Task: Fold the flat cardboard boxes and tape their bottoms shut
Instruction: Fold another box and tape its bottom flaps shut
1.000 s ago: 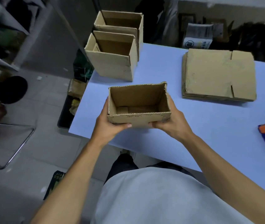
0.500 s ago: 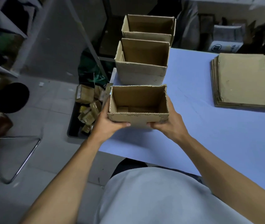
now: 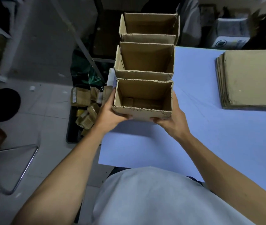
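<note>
Holding a folded box (image 3: 142,99) by its two short ends, the person carries it open side up over the near left corner of the table (image 3: 210,135). The left hand (image 3: 111,113) wraps the left end, thumb curled onto the near wall and the other fingers hidden behind the cardboard; the right hand (image 3: 172,118) mirrors it on the right end, thumb tip pressed to the same near wall. Gripping both ends this way likely keeps the walls square and the bottom from sagging. Whether the bottom rests on the table or hangs just above it, I cannot tell.

Just beyond the fingers, touching or nearly touching the held box's far wall, stands a second open box (image 3: 145,62), and a third box (image 3: 149,26) stands beyond that, so this one seems meant to join the row of finished ones. Well to the right of the right hand lies a stack of flat boxes (image 3: 249,80), the work apparently left to do. Left of the left hand, down on the floor, sits a bin of small packets (image 3: 85,111).
</note>
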